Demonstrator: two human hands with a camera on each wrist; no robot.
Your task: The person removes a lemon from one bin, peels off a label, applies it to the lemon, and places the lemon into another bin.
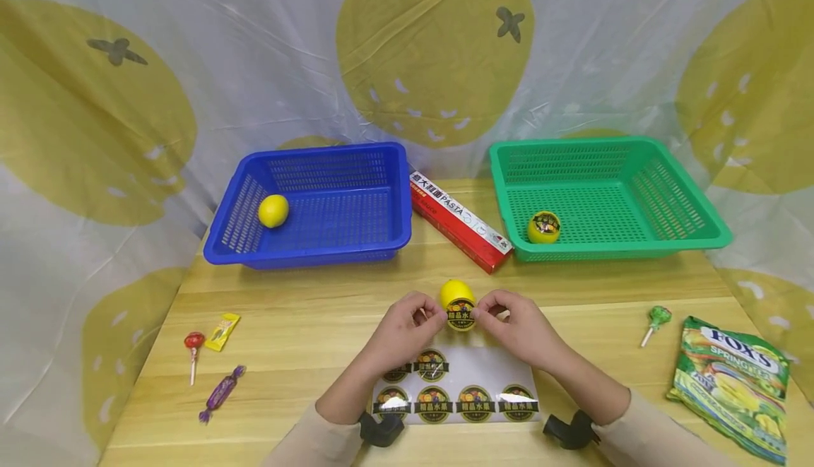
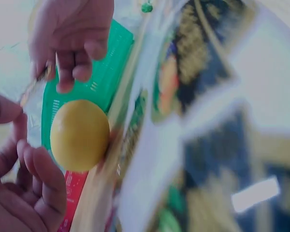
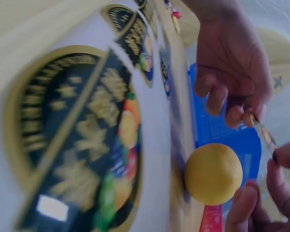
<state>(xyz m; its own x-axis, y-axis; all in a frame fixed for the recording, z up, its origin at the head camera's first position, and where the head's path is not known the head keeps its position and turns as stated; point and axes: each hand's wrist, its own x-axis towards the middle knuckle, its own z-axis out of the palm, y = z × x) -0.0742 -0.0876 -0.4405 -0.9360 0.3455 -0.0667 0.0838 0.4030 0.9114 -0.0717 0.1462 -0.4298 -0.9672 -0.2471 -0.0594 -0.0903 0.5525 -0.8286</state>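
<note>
A pale curtain (image 1: 267, 50) printed with big yellow fruit rose behind everything, running past the frame on three sides. The light wood-grain table (image 1: 305, 326) spread before it, its near edge out of view. Two perforated baskets stood along its far side: a green basket (image 1: 623, 250) on the right and a blue basket (image 1: 318, 256) on the left. At the near middle lay a sticker sheet (image 1: 492, 364), its far left corner covered by a forearm; up close, the wrist views blurred its printing. A Fox's bag (image 1: 728, 389) rested at the near right, and a red-and-white pasta box (image 1: 461, 223) slanted between the baskets.

The left hand (image 1: 410, 322) and right hand (image 1: 518, 326) each pinched one edge of a round sticker, thumb and fingertip closed on it (the remaining fingers curled loosely). Just beyond it, a lemon (image 1: 455, 288) sat on the wood, partly hidden by the sticker (image 1: 461, 314) from above; the wrist views showed a gap between them. Each basket held another yellow fruit, the green one's bearing a label. Smallest were the wrapped sweets (image 1: 221, 393) and lollipops (image 1: 660, 315) at both sides.
</note>
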